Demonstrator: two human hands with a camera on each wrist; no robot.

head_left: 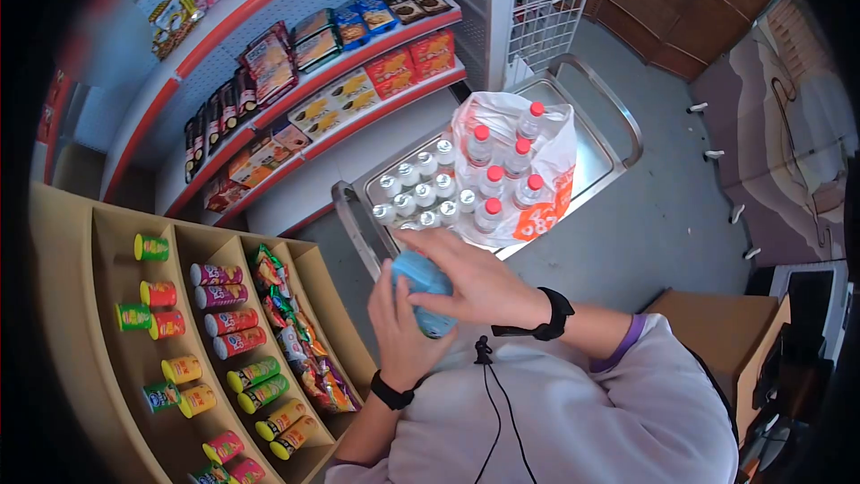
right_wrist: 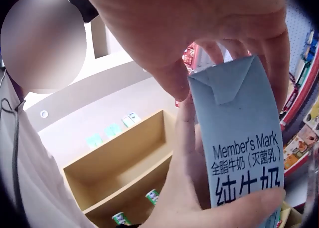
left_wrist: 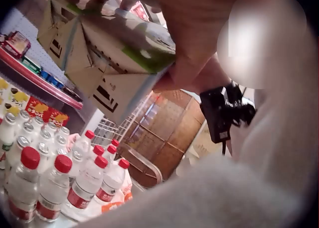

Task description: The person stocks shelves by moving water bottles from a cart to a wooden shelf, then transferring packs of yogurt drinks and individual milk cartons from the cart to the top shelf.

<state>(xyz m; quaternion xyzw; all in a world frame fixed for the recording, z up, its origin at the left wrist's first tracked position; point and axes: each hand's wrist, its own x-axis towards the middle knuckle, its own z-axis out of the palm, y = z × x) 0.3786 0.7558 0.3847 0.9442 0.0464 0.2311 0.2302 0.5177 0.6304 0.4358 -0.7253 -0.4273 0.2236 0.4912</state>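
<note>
A light-blue milk carton (head_left: 414, 271) is held between both hands in front of the chest. My left hand (head_left: 400, 333) grips it from the near left side, its thumb lying across the printed front of the milk carton (right_wrist: 241, 123) in the right wrist view. From the right, my right hand (head_left: 488, 282) holds the other end, thumb on one side and fingers round behind. In the left wrist view the end of the milk carton (left_wrist: 112, 86) shows folded flaps, and fingers curl over its top edge.
A metal trolley (head_left: 587, 181) ahead carries red-capped bottles (head_left: 491, 181) in a plastic bag (head_left: 560, 148) and several silver-topped bottles (head_left: 424, 195). Red-edged shelves (head_left: 313, 94) with snacks stand behind it. On the left is a compartmented display (head_left: 76, 242) with snack tubs. A cardboard box (head_left: 717, 327) sits right.
</note>
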